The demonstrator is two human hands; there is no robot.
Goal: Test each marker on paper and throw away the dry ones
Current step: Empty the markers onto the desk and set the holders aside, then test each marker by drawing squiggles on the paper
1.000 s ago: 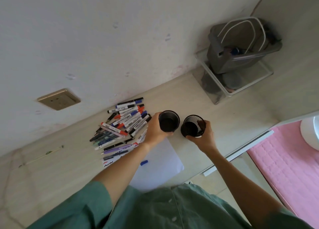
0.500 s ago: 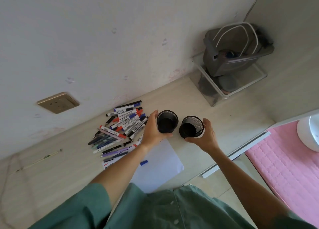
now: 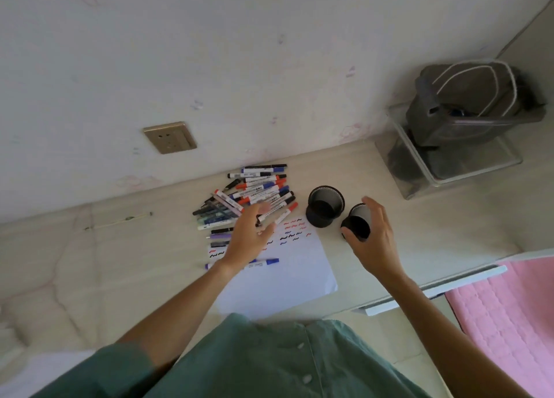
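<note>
A pile of several markers [image 3: 254, 196] with red, blue and black caps lies on the desk near the wall. My left hand [image 3: 248, 235] hovers over the pile's near edge, fingers spread, holding nothing. A white sheet of paper [image 3: 293, 274] with red, blue and black squiggles lies below it, with one blue marker [image 3: 263, 262] on it. Two black mesh cups stand to the right: the left cup [image 3: 325, 207] stands free, and my right hand [image 3: 371, 238] is wrapped around the right cup [image 3: 356, 225].
A clear box [image 3: 467, 169] holding a grey bag with white handles [image 3: 467, 109] stands at the desk's back right. A wall socket [image 3: 169, 137] sits above the desk on the left. A pink mat [image 3: 506, 310] lies on the floor at right. The desk's front edge [image 3: 434, 289] runs below my right arm.
My left hand has let go of the left cup and moved left over the markers, uncovering the squiggles on the paper. My right hand stays on the right cup.
</note>
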